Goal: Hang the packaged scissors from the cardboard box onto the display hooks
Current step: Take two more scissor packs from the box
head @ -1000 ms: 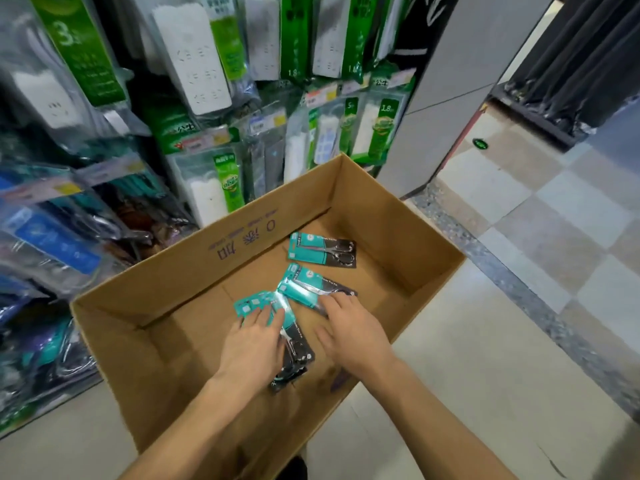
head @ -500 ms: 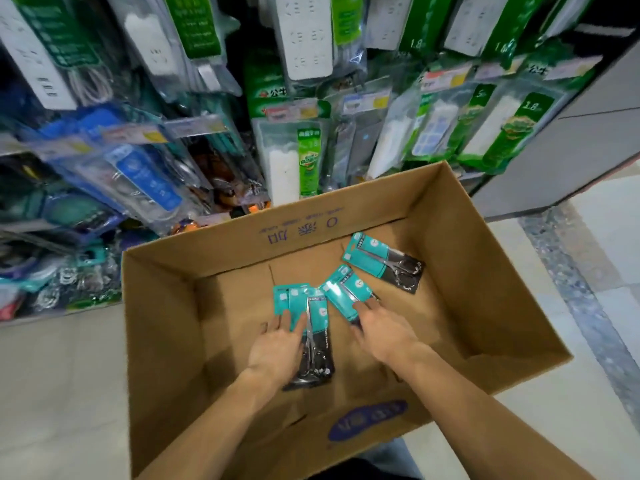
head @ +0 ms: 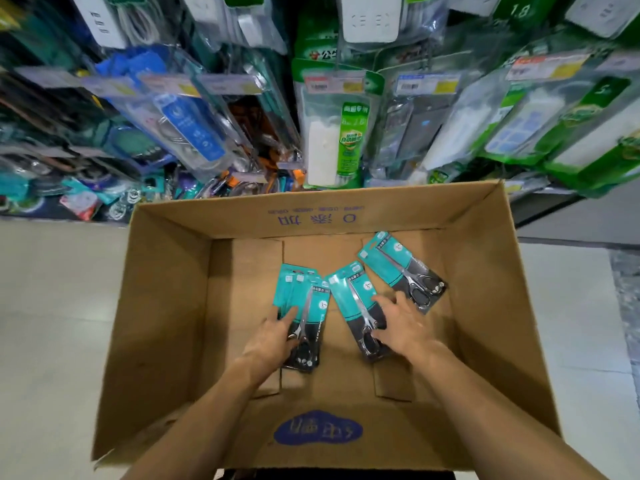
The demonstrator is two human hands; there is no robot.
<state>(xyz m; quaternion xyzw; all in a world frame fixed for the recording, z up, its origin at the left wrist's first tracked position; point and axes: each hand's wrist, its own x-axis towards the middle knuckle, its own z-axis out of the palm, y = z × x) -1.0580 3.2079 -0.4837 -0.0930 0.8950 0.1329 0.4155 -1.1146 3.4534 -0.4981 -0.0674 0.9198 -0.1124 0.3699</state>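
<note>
A: What is being shown inside the cardboard box (head: 166, 306)?

B: Packaged scissors are being kept on its floor in three spots: a left stack (head: 304, 306), a middle pack (head: 349, 296) and a far pack (head: 398, 268) lying apart toward the right wall.

A: How is the left stack being handled?

B: It is being pressed down by the left hand (head: 273, 341), with the forefinger laid straight along the teal card and the palm over the stack's near edge. Nothing is being clasped; the fingers are being kept extended.

A: And the right hand (head: 401, 327)?

B: Its fingers are being spread flat, apart, over the lower part of the middle pack, touching it without being curled round it.

A: What is being seen beyond the box?

B: Bagged power strips (head: 332, 143) and other goods are being displayed on the rack. The box is being rested on a pale tiled floor (head: 52, 306).
</note>
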